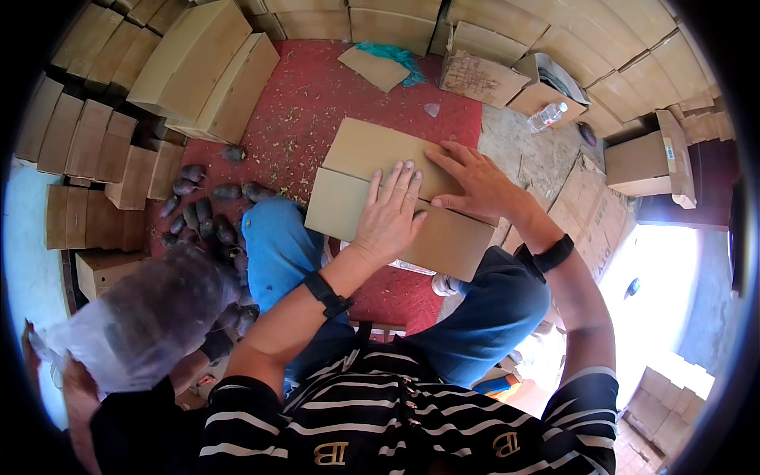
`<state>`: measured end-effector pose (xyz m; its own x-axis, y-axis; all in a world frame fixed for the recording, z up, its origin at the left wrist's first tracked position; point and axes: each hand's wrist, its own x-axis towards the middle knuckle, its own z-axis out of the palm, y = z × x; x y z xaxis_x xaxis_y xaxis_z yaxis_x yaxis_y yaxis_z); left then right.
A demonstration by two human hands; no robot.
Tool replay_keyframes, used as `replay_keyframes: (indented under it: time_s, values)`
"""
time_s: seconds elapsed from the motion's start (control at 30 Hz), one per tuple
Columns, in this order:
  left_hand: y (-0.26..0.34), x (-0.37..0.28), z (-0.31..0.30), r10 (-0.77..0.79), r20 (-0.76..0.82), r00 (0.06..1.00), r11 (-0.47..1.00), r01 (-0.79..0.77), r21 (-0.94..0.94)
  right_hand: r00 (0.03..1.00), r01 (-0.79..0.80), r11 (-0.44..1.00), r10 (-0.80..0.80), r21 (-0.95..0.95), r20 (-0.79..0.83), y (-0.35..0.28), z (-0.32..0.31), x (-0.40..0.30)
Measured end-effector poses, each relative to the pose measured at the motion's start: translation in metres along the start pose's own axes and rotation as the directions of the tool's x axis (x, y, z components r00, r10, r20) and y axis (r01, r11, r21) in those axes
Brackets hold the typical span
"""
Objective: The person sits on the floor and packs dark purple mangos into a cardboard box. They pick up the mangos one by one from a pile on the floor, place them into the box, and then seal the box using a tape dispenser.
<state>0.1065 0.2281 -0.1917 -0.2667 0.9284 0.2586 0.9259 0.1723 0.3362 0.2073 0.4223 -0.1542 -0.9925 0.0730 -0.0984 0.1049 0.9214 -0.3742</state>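
Note:
Between my knees stands a cardboard box (368, 139) with its top flaps folded down, a seam running across the middle. My left hand (392, 211) lies flat over that seam, fingers extended and pointing away from me. To its right, my right hand (472, 178) rests on the box with its fingers spread over the far flap and the thumb near the seam. Neither hand grasps anything. The contents of the box are hidden by the flaps. Both wrists wear black bands.
Dark purple root vegetables (205, 217) lie loose on the red mat (279, 107) to the left. Beside me another person's hand (80, 380) holds a filled plastic bag (154, 314). Stacked cartons (196, 71) line the walls. A clear bottle (546, 117) and flattened cardboard (585, 208) are at right.

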Motion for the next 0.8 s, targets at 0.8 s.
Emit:
replay_keyframes:
  time_s: [0.8]
  values:
    - [-0.020,-0.073,-0.008,-0.690,0.613,0.385,-0.164,0.742,-0.651,0.938,-0.271,0.962,0.258,0.025,0.231,0.006,0.003,0.020]
